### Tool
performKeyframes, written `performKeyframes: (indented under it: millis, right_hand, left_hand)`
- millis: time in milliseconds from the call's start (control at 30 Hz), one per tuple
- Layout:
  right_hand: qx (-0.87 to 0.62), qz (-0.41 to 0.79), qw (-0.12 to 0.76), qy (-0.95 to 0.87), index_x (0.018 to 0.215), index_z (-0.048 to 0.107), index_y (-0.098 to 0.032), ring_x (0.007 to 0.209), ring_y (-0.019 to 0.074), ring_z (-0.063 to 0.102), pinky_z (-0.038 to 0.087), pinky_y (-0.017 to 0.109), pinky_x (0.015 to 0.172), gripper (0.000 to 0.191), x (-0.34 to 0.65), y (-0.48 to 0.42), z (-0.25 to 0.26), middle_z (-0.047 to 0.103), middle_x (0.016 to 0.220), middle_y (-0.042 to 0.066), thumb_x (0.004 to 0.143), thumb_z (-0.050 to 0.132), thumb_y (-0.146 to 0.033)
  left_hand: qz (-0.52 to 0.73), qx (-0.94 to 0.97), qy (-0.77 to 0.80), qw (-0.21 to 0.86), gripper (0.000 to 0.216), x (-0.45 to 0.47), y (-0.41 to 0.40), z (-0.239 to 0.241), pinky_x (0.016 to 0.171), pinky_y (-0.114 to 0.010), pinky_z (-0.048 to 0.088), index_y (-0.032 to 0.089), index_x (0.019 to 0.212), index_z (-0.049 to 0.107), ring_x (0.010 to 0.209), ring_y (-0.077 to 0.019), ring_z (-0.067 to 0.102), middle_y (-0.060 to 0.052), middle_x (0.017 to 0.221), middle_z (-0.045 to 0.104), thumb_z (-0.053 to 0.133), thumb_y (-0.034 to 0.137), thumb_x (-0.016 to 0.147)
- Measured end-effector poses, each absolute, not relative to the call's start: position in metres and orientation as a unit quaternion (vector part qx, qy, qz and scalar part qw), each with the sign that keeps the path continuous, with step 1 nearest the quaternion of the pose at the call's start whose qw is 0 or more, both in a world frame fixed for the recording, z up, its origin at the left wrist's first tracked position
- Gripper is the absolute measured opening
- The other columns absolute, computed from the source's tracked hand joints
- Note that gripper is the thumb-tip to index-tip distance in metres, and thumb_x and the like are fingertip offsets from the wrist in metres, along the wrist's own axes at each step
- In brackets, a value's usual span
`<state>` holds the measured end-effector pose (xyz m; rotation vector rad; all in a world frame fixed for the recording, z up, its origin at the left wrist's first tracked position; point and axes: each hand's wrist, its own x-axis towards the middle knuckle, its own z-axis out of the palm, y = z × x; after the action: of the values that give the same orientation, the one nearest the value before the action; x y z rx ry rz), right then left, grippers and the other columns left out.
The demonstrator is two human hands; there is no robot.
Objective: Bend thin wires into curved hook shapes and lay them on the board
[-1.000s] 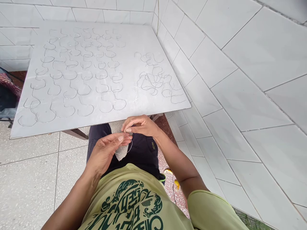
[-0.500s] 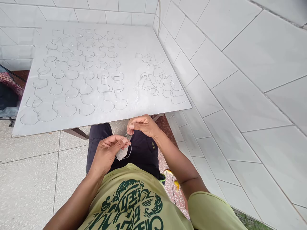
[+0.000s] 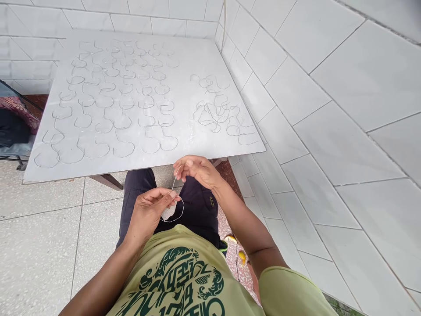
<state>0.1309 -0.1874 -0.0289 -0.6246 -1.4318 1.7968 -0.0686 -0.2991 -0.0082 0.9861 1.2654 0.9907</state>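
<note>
My left hand (image 3: 154, 204) pinches a thin, pale wire (image 3: 183, 210) between thumb and fingertips, above my lap. Below that hand the wire curves round in a loop; its other end rises straight toward my right hand (image 3: 195, 172). There the fingers are loosely bent and the thumb stands apart from them, with the wire end lying against the fingertips rather than gripped. Both hands are just in front of the near edge of a white board (image 3: 184, 114).
Rows of bent S-shaped wires (image 3: 125, 118) cover the board's left and middle. On its right lies a tangled heap of curved wires (image 3: 213, 114). A tiled wall (image 3: 296, 109) runs along the right side. Yellow peel-like pieces (image 3: 242, 256) lie on the floor.
My right thumb has lifted from the fingers and the pinch on the wire has loosened. The wire's straight end now shows longer between the hands. My left hand keeps its pinch.
</note>
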Motion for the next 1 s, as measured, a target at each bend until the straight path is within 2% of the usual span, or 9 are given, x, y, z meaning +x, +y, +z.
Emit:
performKeyframes:
  millis: [100,200,267,367,500,633,767,1000]
  right_hand:
    - [-0.303,0.512,0.412,-0.69,0.125,0.069,-0.02,0.104,0.0212,0.069,0.058,0.036,0.087,0.038,0.14,-0.191,-0.013,0.074,0.116,0.011,0.099,0.066,-0.049]
    - [-0.294,0.295,0.395,-0.819,0.132,0.066,-0.025,0.122,0.0256,0.062,0.053,0.049,0.106,0.034,0.145,-0.194,0.001,0.069,0.131,0.011,0.1,0.069,-0.037]
    - [-0.264,0.203,0.369,-0.868,0.129,0.067,-0.026,0.127,0.0276,0.059,0.05,0.053,0.109,0.029,0.146,-0.193,0.005,0.068,0.133,0.011,0.101,0.067,-0.031]
    - [-0.238,0.127,0.347,-0.898,0.118,0.069,-0.023,0.124,0.0283,0.059,0.053,0.051,0.103,0.017,0.147,-0.189,0.003,0.07,0.127,0.012,0.101,0.066,-0.026]
    - [-0.218,0.064,0.323,-0.919,0.104,0.069,-0.02,0.117,0.0274,0.061,0.053,0.046,0.096,0.007,0.149,-0.184,-0.003,0.072,0.117,0.011,0.101,0.066,-0.026]
    - [-0.199,0.028,0.303,-0.932,0.095,0.067,-0.02,0.109,0.0246,0.06,0.05,0.042,0.092,0.01,0.15,-0.183,-0.005,0.072,0.106,0.008,0.103,0.064,-0.026]
    - [-0.195,0.041,0.283,-0.938,0.093,0.066,-0.02,0.1,0.0225,0.058,0.048,0.039,0.088,0.017,0.149,-0.184,-0.005,0.071,0.093,0.006,0.105,0.06,-0.029]
    - [-0.226,0.098,0.284,-0.927,0.087,0.064,-0.021,0.094,0.0233,0.059,0.048,0.04,0.083,0.027,0.141,-0.191,-0.005,0.069,0.086,0.007,0.108,0.054,-0.035]
  left_hand:
    - [0.432,0.429,0.565,0.557,0.023,-0.068,-0.299,-0.008,0.069,-0.026,0.049,0.022,0.084,0.082,0.077,-0.0155,0.063,-0.005,0.087,0.079,0.078,0.044,0.088]
    - [0.429,0.437,0.576,0.541,0.026,-0.067,-0.299,-0.008,0.066,-0.026,0.048,0.021,0.082,0.081,0.077,-0.017,0.065,-0.005,0.085,0.079,0.078,0.046,0.087]
    - [0.425,0.444,0.58,0.534,0.026,-0.066,-0.299,-0.008,0.066,-0.026,0.049,0.022,0.083,0.081,0.079,-0.0179,0.066,-0.005,0.085,0.079,0.077,0.047,0.088]
    - [0.419,0.448,0.585,0.53,0.026,-0.066,-0.299,-0.009,0.069,-0.027,0.05,0.022,0.083,0.081,0.081,-0.0183,0.067,-0.004,0.086,0.079,0.077,0.047,0.088]
    - [0.419,0.454,0.576,0.535,0.027,-0.067,-0.299,-0.012,0.072,-0.028,0.05,0.021,0.084,0.081,0.08,-0.0183,0.067,-0.004,0.086,0.079,0.076,0.048,0.089]
    - [0.416,0.459,0.572,0.538,0.028,-0.068,-0.299,-0.015,0.074,-0.029,0.05,0.021,0.086,0.08,0.08,-0.0182,0.067,-0.004,0.087,0.079,0.075,0.048,0.09]
    - [0.409,0.466,0.563,0.547,0.028,-0.068,-0.298,-0.014,0.074,-0.029,0.049,0.021,0.085,0.079,0.08,-0.0181,0.065,-0.004,0.087,0.078,0.074,0.048,0.091]
    - [0.392,0.472,0.559,0.558,0.029,-0.067,-0.297,-0.007,0.071,-0.028,0.046,0.021,0.079,0.076,0.076,-0.0177,0.062,-0.004,0.082,0.075,0.072,0.047,0.092]
